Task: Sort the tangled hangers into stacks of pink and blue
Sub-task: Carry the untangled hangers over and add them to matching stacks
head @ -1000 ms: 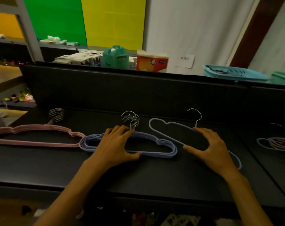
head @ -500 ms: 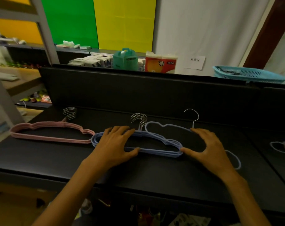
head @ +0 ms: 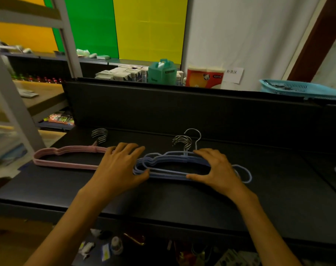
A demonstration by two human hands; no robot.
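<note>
Here, both hands seemingly squaring blue hangers, pink stack beside

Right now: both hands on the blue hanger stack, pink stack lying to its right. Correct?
Not quite. The head view shows the pink stack lying to the left of the blue hanger stack, not the right. The left hand and right hand are both on the blue stack, as you said.

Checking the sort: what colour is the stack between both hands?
Blue stack, head view.

One head-worn camera looks forward and down, close over the black shelf.
</note>
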